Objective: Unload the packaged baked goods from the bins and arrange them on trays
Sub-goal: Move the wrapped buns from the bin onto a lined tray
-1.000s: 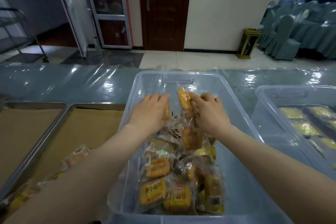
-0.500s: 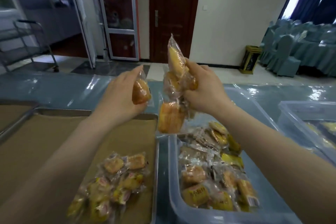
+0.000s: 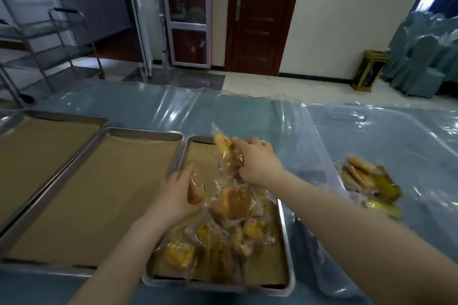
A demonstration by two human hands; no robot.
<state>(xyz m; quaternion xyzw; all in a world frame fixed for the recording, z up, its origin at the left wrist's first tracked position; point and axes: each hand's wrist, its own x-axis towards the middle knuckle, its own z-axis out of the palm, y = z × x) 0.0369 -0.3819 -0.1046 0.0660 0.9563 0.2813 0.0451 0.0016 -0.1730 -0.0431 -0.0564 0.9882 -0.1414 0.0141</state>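
Note:
My left hand (image 3: 173, 193) grips one small wrapped bun (image 3: 195, 190) over the right-hand metal tray (image 3: 285, 242). My right hand (image 3: 255, 163) clutches a bunch of clear-wrapped pastries (image 3: 228, 156), with one larger wrapped cake (image 3: 233, 200) dangling below it above the tray. A pile of yellow and orange packaged baked goods (image 3: 213, 242) lies on the near half of that tray. To the right stands the clear plastic bin (image 3: 327, 181), with more packets (image 3: 366, 178) inside.
Two paper-lined metal trays, one in the middle (image 3: 99, 188) and one at far left (image 3: 37, 141), sit on the plastic-covered table (image 3: 153, 106). A metal trolley (image 3: 49, 39) stands beyond at left. Covered chairs (image 3: 426, 52) and a small bin (image 3: 369, 69) stand at right.
Both hands lifted packets out of the bin, swung left and came down over the right-hand tray. The view turned left, so the bin now sits at the right.

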